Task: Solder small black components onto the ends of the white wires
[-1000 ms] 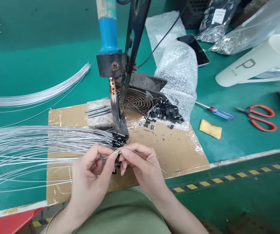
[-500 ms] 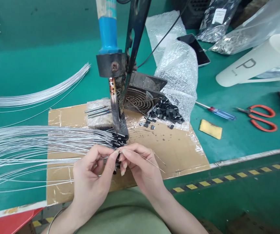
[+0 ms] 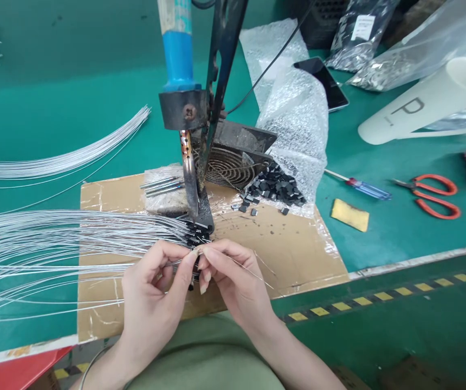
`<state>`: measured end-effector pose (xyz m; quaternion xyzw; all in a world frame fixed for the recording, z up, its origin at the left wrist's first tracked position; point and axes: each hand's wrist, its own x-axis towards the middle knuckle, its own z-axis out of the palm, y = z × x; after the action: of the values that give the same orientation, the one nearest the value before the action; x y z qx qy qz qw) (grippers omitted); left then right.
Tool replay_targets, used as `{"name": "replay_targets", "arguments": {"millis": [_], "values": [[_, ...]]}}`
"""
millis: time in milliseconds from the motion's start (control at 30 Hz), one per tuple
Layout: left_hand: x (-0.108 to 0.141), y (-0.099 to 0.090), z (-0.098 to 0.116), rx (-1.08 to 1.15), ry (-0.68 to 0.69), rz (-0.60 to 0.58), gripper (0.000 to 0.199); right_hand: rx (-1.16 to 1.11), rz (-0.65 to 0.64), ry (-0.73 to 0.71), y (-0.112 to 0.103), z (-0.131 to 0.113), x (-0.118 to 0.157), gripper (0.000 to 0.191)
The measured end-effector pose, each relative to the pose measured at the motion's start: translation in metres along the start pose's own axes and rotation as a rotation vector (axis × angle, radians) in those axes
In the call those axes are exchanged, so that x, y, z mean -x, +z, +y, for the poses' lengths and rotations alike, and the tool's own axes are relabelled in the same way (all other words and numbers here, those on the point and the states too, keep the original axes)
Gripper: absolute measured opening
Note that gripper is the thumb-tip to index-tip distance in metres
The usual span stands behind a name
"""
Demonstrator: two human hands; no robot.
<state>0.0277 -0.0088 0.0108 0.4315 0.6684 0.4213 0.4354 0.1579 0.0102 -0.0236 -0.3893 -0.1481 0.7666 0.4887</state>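
Note:
Thumb and forefinger of my left hand (image 3: 155,287) pinch a thin wire, with the fingertips almost touching those of my right hand (image 3: 235,276). My right hand is closed on a thin wire (image 3: 257,275) that sticks out past its fingers to the lower right. Just behind the fingertips lie black wire ends (image 3: 198,233) of a large spread of white wires (image 3: 111,233). The soldering iron (image 3: 178,59) hangs in a stand above them, tip pointing down. What lies between the fingertips is too small to make out.
Cardboard (image 3: 298,260) lies under the hands. Behind are a round fan grille (image 3: 228,165) and a pile of black parts (image 3: 276,187). To the right are a yellow sponge (image 3: 350,214), a screwdriver (image 3: 367,188), red-handled cutters (image 3: 436,187) and a white cup (image 3: 415,105).

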Motion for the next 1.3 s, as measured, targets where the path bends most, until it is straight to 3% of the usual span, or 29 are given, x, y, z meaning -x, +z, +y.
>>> {"name": "replay_targets", "arguments": {"millis": [400, 600, 867, 1300], "values": [[0.0007, 0.0030, 0.0037, 0.006, -0.012, 0.027, 0.013, -0.029, 0.017, -0.046, -0.0001, 0.0038, -0.0006, 0.014], [-0.0022, 0.0019, 0.0068, -0.020, 0.012, 0.083, 0.012, 0.000, 0.039, -0.072, -0.0022, 0.0001, -0.0013, 0.023], [-0.0012, 0.0027, 0.0068, -0.009, 0.052, 0.070, 0.011, 0.066, -0.021, -0.110, -0.0042, 0.0049, 0.0001, 0.007], [0.0018, 0.0013, -0.0009, -0.057, 0.105, 0.079, 0.009, 0.119, -0.029, -0.158, -0.0062, 0.0009, 0.0015, 0.004]]}}
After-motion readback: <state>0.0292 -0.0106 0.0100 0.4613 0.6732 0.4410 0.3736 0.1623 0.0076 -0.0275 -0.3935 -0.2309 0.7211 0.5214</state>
